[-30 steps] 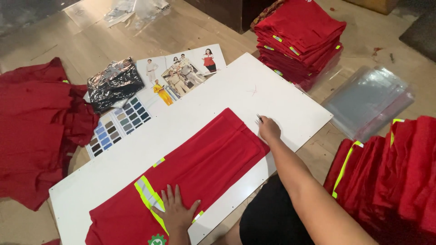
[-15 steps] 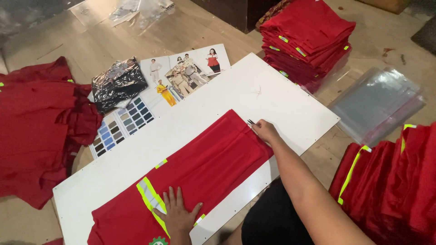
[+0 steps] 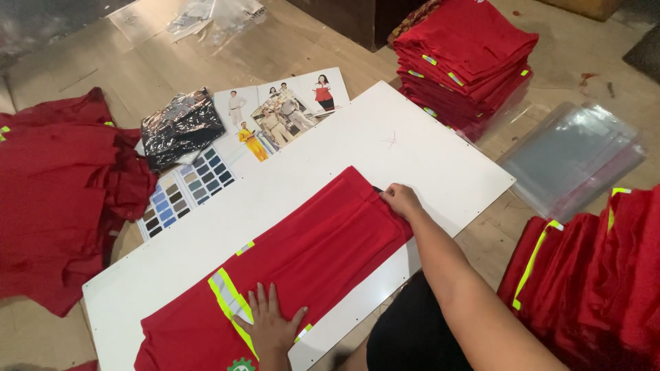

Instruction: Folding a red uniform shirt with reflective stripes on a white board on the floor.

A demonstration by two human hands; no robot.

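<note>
A big flat white board [image 3: 385, 148] lies on the wooden floor [image 3: 103, 69]. On the board lies a folded red cloth garment with a yellow and grey stripe [image 3: 302, 254]. A printed paper sheet with colour squares and people pictures [image 3: 206, 175] sticks out from under the board's far edge.

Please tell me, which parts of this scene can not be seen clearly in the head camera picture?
- Red garment: its lower end, cut by the bottom edge.
- Right hand fingertips: curled at the garment's edge, grip unclear.
- Green emblem: cut off.
- Colour chart: partly under the black foil bag.
</note>
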